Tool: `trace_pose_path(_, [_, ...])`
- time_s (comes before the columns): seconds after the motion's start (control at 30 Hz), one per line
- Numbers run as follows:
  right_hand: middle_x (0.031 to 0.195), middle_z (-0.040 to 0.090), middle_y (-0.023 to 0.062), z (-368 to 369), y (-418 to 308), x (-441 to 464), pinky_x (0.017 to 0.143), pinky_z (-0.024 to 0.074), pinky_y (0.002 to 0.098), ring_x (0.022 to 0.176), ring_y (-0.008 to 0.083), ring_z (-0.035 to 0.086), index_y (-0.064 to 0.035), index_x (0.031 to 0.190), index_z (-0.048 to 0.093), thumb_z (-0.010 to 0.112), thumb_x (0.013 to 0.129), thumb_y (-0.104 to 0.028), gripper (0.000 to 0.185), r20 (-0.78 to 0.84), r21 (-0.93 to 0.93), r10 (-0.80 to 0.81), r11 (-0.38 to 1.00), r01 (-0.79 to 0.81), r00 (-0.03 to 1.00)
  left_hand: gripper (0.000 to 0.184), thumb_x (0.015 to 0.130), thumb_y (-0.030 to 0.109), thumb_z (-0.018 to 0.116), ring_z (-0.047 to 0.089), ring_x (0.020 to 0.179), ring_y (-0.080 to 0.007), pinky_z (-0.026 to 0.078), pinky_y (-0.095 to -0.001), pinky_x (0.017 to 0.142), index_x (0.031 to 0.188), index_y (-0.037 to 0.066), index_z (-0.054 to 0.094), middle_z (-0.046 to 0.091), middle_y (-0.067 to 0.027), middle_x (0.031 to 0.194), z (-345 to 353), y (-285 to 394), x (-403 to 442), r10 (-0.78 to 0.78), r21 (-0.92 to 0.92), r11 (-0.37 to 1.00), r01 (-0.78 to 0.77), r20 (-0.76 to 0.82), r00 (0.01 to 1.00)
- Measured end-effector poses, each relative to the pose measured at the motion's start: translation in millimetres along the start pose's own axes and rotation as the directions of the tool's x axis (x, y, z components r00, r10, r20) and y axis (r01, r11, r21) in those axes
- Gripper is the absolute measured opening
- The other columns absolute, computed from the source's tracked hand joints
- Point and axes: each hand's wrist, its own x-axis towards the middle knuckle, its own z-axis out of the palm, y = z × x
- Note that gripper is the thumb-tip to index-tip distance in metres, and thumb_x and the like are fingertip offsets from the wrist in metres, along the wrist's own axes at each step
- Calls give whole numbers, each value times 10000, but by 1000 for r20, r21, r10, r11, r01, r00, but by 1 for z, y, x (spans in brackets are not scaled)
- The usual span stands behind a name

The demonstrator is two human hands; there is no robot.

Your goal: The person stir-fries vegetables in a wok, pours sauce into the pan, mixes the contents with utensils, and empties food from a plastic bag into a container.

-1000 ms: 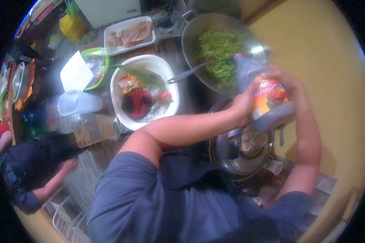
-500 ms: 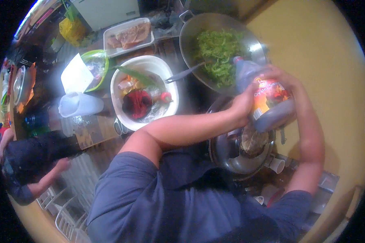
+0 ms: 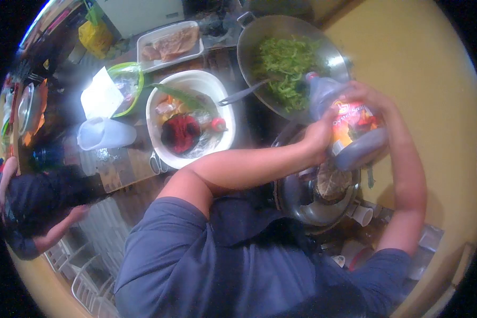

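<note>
Both my hands grip a large clear plastic bottle of oyster sauce (image 3: 350, 123), which is tilted with its narrow top toward a wide wok (image 3: 331, 50). My left hand (image 3: 320, 139) closes on the near side of the bottle. Around its far side wraps my right hand (image 3: 368, 98). Dark sauce shows inside the bottle near its base. Shredded green vegetables (image 3: 286, 63) lie in the wok, and the grey handle of a ladle or spatula (image 3: 244, 94) leans over its rim. Whether any sauce leaves the bottle, I cannot tell.
Left of the wok stands a white tub (image 3: 152, 130) with packets and a red-black item. Near it are a meat tray (image 3: 169, 46), a green-rimmed bowl (image 3: 138, 90), a plastic pitcher (image 3: 106, 135) and scissors (image 3: 155, 163). A lidded pan (image 3: 312, 206) sits below my hands. Another person (image 3: 42, 199) is at left.
The view has shifted very slightly. My hands and the bottle keep almost the same place and tilt over the wok's edge. The other person's arm has moved a little.
</note>
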Motion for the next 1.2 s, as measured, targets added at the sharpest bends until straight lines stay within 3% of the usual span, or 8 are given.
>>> trace_pose_path(0.2, [1317, 405, 131, 25, 16, -19, 996, 324, 357, 1197, 256, 400, -12, 1323, 363, 678, 703, -380, 786, -165, 175, -146, 969, 174, 975, 626, 841, 486, 526, 588, 903, -210, 469, -329, 785, 1145, -61, 490, 583, -135, 1048, 13, 27, -34, 22, 327, 943, 57, -232, 972])
trace_pose_path(0.47, [1273, 464, 118, 76, 2, -82, 971, 373, 347, 1156, 223, 453, -14, 1292, 419, 484, 899, -397, 553, -614, 412, -165, 767, 492, 772, 497, 855, 484, 524, 590, 832, -217, 474, -371, 738, 954, 6, 620, 631, -126, 903, 10, 56, -81, 406, 947, 238, -214, 103, 908])
trace_pose_path(0.7, [986, 562, 88, 171, -17, -109, 810, 420, 311, 901, 189, 521, -18, 1090, 514, 519, 893, -369, 403, -851, 150, -261, 712, 686, 456, 559, 910, 476, 415, 468, 1072, -252, 344, -363, 941, 1195, -5, 419, 501, -143, 1119, 9, 109, -123, 616, 690, 332, -643, 358, 702])
trace_pose_path(0.87, [1092, 575, 132, 250, -69, -133, 842, 434, 338, 971, 264, 551, 29, 1147, 511, 465, 925, -324, 419, -775, -381, -488, 868, 319, 402, 423, 881, 365, 482, 463, 999, -363, 346, -408, 915, 1097, 4, 446, 502, -170, 1024, 52, 137, -197, 484, 555, -531, -640, 819, 309])
trace_pose_path(0.97, [974, 583, 105, 285, -80, -120, 871, 425, 345, 950, 237, 542, -3, 1029, 546, 469, 893, -180, 237, -687, -263, -605, 723, 639, 401, 351, 802, 268, 553, 462, 959, -366, 393, -428, 845, 1053, 31, 488, 512, -160, 1044, 39, 143, -236, 287, 442, -723, -531, 891, 351])
trace_pose_path(1.03, [991, 594, 132, 302, -56, -77, 858, 449, 360, 951, 249, 560, 2, 1052, 551, 464, 864, -131, 246, -513, 836, -364, -8, 548, 777, 377, 734, 218, 558, 479, 944, -346, 426, -423, 805, 1066, 46, 501, 517, -144, 1067, 24, 145, -266, 108, 298, -829, -473, 915, 388])
trace_pose_path(1.17, [1030, 593, 128, 361, -83, -113, 846, 462, 357, 948, 247, 568, -15, 1075, 555, 450, 879, -157, 263, -498, 845, -349, 11, 535, 794, 436, 733, 224, 508, 485, 946, -323, 431, -413, 815, 1105, -2, 490, 487, -163, 1132, 3, 139, -332, 100, 321, -864, -388, 865, 492])
trace_pose_path(1.2, [1034, 584, 113, 377, -78, -112, 874, 433, 365, 965, 229, 552, -28, 1074, 544, 417, 898, -171, 260, -565, 608, -393, 397, 688, 726, 436, 733, 224, 508, 485, 946, -323, 431, -413, 815, 1105, -2, 490, 487, -163, 1132, -4, 136, -345, 85, 312, -860, -404, 868, 488])
